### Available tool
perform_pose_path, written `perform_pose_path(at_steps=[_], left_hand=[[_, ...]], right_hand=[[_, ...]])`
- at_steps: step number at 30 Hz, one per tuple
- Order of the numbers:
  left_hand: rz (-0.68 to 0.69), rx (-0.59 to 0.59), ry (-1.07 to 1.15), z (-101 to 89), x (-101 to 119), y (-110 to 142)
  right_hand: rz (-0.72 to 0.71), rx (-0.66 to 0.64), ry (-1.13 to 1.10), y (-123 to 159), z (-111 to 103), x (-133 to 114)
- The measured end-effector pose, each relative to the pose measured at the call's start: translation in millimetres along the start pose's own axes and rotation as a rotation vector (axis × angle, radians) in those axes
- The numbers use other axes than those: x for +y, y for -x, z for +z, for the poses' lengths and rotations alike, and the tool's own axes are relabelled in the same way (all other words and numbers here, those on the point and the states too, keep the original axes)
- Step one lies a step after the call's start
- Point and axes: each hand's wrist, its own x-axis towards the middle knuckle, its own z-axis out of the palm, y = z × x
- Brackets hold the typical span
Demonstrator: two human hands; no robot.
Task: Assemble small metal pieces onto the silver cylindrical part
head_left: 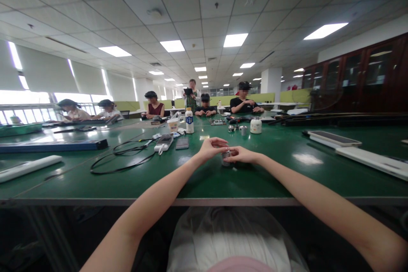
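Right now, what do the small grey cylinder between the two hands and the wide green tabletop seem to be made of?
The small grey cylinder may be metal, given the silvery-grey finish on its visible side; it is partly hidden, so plastic remains possible. The wide green tabletop looks smooth and glossy, perhaps a plastic sheet or painted board, because it gives bright reflections.

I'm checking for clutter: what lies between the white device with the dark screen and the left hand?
In the head view, a flat grey square piece, then green tabletop before the left hand.
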Motion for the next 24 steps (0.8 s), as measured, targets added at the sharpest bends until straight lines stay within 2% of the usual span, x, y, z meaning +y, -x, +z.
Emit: perform_pose_path(at_steps=[14,21,24], left_hand=[[-0.013,-0.178,-0.131,-5.4,6,0],[0.055,-0.177,-0.312,-11.8,15,0],[0.048,-0.207,-0.308,-17.7,16,-1]], right_hand=[[-0.034,-0.031,-0.017,-2,0,3],[-0.014,-0.020,-0.037,1,0,-1],[-0.010,-0.017,-0.025,1,0,-1]])
